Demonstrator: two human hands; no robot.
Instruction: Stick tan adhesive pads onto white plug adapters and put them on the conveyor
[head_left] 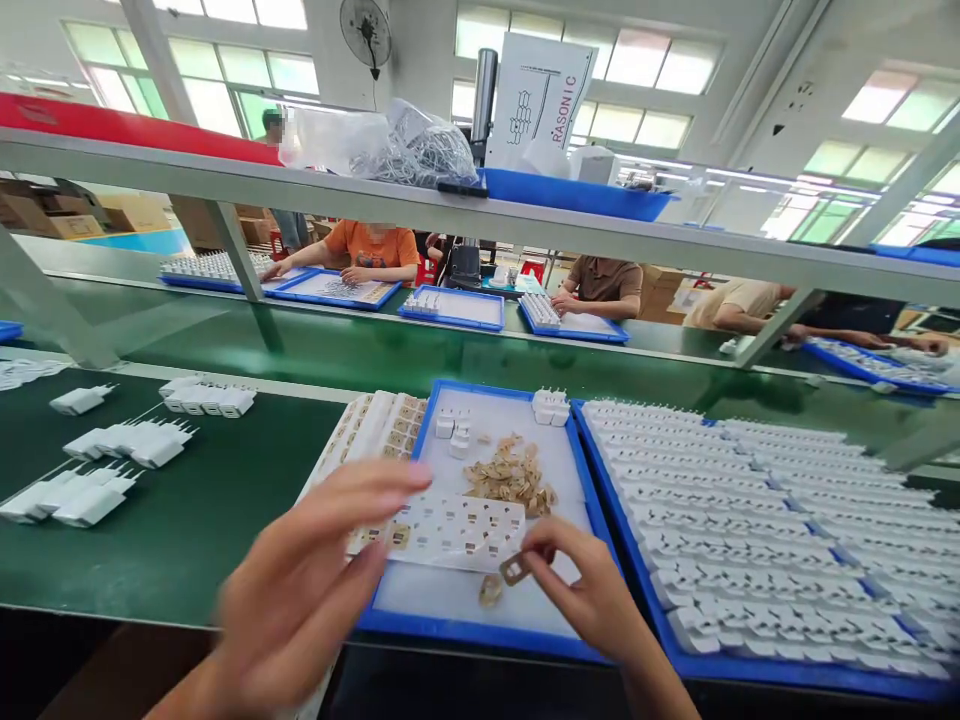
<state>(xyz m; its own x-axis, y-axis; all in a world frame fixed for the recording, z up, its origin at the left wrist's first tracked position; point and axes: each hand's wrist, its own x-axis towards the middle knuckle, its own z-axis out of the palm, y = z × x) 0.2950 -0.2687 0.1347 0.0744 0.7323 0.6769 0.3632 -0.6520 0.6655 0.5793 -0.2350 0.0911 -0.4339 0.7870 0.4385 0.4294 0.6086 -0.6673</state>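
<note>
The right hand (pixel 592 590) pinches a small brown metal piece (pixel 514 570) between thumb and fingertips, just above the near part of the blue tray (pixel 480 632). The left hand (pixel 307 590), blurred, is spread with its fingers loose, holding nothing; its fingertips lie over the left end of a white perforated strip (pixel 457 530) that rests in the tray. 1 more brown piece (pixel 490 590) lies on the tray floor just beside the held one, and a heap of brown pieces (pixel 511 478) sits in the tray's middle, with a few white plug parts (pixel 456 432) behind it. To the right, a second blue tray (pixel 787 683) holds rows of white casings (pixel 765 520). White chargers (pixel 112 470) lie on the green belt (pixel 210 520) to the left.
</note>
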